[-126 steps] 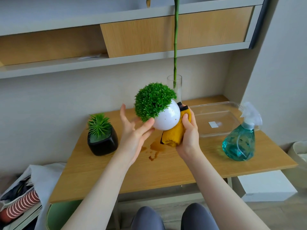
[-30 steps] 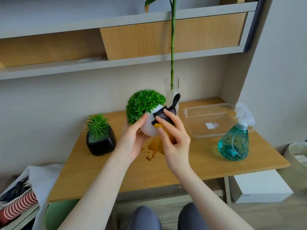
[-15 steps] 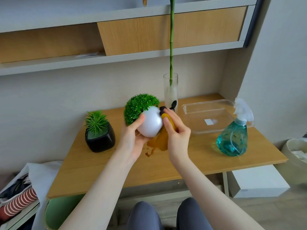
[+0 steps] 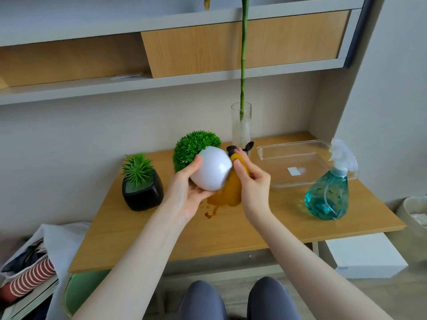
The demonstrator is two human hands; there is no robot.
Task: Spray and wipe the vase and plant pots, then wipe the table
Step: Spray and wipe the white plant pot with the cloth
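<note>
Knees (image 4: pixel 238 299): grey-clad, seen at the bottom edge, under the table's near edge.
Table (image 4: pixel 265 229): wooden top; a brown wet stain (image 4: pixel 211 212) lies near its middle, below the held pot.
Left hand (image 4: pixel 184 192): curled under and around the white pot, thumb on its upper left side; the pot is held in the air above the table.
White pot (image 4: pixel 211 170): round, tilted so its green bush (image 4: pixel 194 146) points up and away to the left.
Right hand (image 4: pixel 253 183): closed on a yellow cloth, fingers pressing it against the pot's right side.
Yellow cloth (image 4: pixel 231 190): hangs down between the two hands; a black part shows at its top.
Black pot (image 4: pixel 142 192): stands on the table's left part, spiky plant in it.
Spray bottle (image 4: pixel 328 195): upright at the right, blue liquid inside.
Clear tray (image 4: pixel 298 166): behind the bottle.
Glass vase (image 4: pixel 241 125): at the table's back, a tall green stem in it.
</note>
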